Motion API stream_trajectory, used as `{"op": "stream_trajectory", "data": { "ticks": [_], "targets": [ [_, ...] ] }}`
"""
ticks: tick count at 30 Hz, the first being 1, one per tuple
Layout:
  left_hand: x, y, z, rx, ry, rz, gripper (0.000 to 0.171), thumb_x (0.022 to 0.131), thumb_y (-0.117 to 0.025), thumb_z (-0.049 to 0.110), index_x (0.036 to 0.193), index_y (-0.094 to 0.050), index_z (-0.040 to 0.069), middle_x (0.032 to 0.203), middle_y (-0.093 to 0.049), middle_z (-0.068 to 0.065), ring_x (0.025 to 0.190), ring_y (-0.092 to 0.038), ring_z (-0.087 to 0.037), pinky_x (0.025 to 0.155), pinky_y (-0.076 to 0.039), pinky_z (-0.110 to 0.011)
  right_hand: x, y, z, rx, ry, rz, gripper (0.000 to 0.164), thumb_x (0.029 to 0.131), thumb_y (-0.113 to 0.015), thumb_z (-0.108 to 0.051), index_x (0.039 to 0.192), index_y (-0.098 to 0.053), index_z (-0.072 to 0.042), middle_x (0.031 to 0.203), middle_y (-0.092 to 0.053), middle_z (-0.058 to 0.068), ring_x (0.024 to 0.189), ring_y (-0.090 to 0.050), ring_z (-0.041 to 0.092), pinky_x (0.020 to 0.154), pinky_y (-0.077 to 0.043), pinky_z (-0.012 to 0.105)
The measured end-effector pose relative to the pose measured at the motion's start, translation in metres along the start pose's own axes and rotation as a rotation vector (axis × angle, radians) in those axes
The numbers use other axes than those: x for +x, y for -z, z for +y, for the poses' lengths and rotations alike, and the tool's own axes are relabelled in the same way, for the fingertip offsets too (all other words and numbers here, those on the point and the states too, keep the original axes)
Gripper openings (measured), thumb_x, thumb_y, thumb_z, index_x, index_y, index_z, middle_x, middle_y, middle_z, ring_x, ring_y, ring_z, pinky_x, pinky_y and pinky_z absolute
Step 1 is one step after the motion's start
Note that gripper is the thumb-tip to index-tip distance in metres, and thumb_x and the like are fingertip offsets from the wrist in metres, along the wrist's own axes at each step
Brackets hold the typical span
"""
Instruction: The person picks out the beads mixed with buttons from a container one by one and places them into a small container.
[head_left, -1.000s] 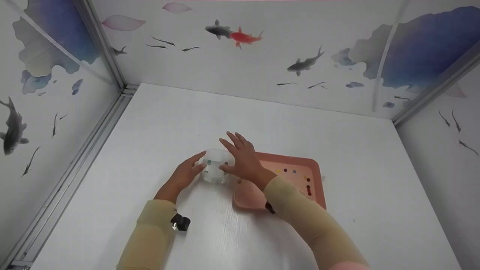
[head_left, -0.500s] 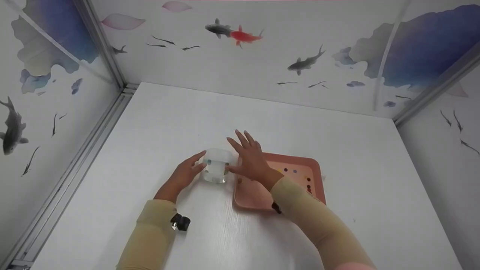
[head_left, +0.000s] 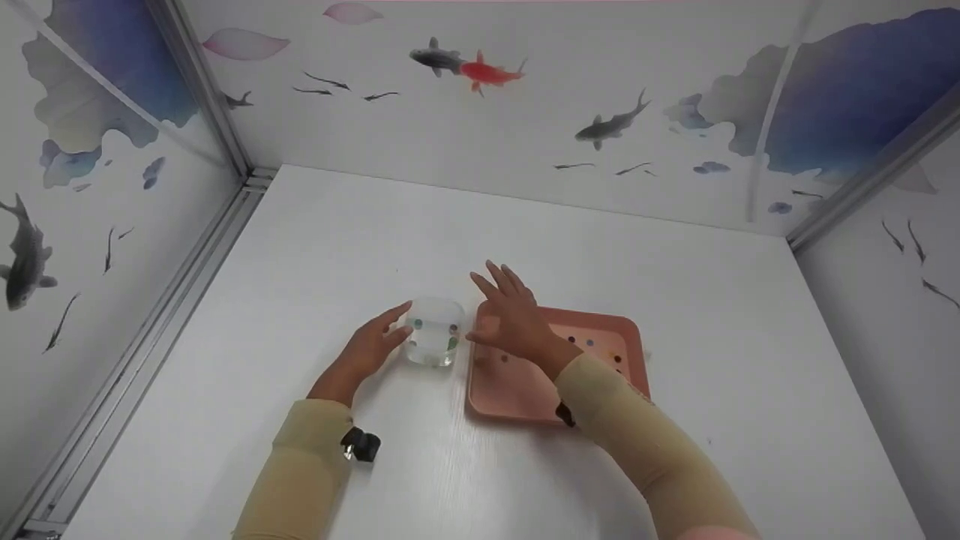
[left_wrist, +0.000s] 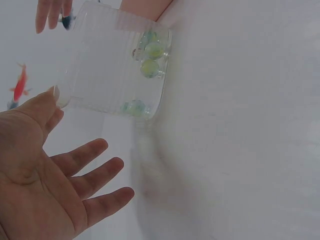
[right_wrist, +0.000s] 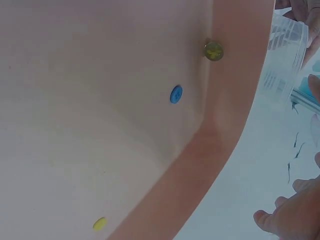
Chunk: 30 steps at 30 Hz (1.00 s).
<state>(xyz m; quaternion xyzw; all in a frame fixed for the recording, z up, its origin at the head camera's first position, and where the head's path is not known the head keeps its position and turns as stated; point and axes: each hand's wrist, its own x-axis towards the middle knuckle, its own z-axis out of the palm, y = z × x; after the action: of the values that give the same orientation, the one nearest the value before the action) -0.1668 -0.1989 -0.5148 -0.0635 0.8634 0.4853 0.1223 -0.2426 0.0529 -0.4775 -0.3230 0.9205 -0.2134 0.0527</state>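
A clear plastic container (head_left: pixel 433 309) stands on the white table, with several glass marbles (left_wrist: pixel 154 50) showing green and yellow through its wall. My left hand (head_left: pixel 369 346) is at its left side; in the left wrist view the thumb lies at the rim and the other fingers are spread. Over the left part of a salmon-pink tray (head_left: pixel 517 401), my right hand (head_left: pixel 517 322) hovers with extended fingers and nothing in them. Inside the tray, the right wrist view shows a marble (right_wrist: pixel 214 51) near the wall, a blue button (right_wrist: pixel 176 94) and a yellow button (right_wrist: pixel 99 223).
More small dark and blue buttons (head_left: pixel 590 343) lie along the tray's far and right sides, partly covered by the right forearm. White panels (head_left: pixel 517 150) printed with fish enclose the table at the back and both sides.
My right hand has drawn away from the container to the right, over the tray. The left hand and the container have stayed put.
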Motion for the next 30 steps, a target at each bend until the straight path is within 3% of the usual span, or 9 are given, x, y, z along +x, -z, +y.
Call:
{"op": "stream_trajectory", "data": {
  "ticks": [8,18,23,30],
  "targets": [
    [0.001,-0.001,0.0,0.005,0.013,0.004,0.054,0.101,-0.049,0.035,0.152,-0.033,0.026,0.156,-0.031,-0.013,0.14,-0.031,-0.04,0.112,-0.026,-0.057,-0.001,-0.001,0.006,0.069,-0.008,-0.015,0.093,0.082,-0.076,-0.043,0.155,-0.024,-0.022,0.162,-0.012,0.004,0.149,-0.007,0.028,0.116,-0.015,0.057],
    [0.001,0.0,0.0,-0.004,0.003,-0.004,0.055,0.101,-0.05,0.035,0.152,-0.033,0.025,0.156,-0.03,-0.014,0.14,-0.031,-0.04,0.113,-0.026,-0.056,-0.006,-0.001,0.017,0.169,0.003,-0.023,0.089,0.083,-0.078,-0.03,0.154,-0.026,-0.019,0.161,-0.017,0.006,0.148,-0.013,0.028,0.115,-0.024,0.051],
    [-0.001,0.001,0.001,0.002,0.004,-0.01,0.055,0.101,-0.049,0.035,0.152,-0.031,0.024,0.156,-0.03,-0.015,0.14,-0.03,-0.041,0.113,-0.026,-0.056,-0.008,0.0,0.018,0.241,-0.023,-0.039,0.086,0.084,-0.076,-0.027,0.154,-0.026,-0.02,0.161,-0.019,0.005,0.147,-0.015,0.027,0.113,-0.029,0.05],
    [0.0,0.0,0.0,0.001,0.027,-0.011,0.054,0.102,-0.049,0.035,0.152,-0.032,0.026,0.155,-0.031,-0.015,0.14,-0.03,-0.04,0.113,-0.026,-0.056,-0.009,0.002,0.022,0.263,-0.051,-0.063,0.086,0.085,-0.076,-0.025,0.154,-0.025,-0.021,0.16,-0.019,0.005,0.147,-0.017,0.027,0.114,-0.029,0.049]
  ]
}}
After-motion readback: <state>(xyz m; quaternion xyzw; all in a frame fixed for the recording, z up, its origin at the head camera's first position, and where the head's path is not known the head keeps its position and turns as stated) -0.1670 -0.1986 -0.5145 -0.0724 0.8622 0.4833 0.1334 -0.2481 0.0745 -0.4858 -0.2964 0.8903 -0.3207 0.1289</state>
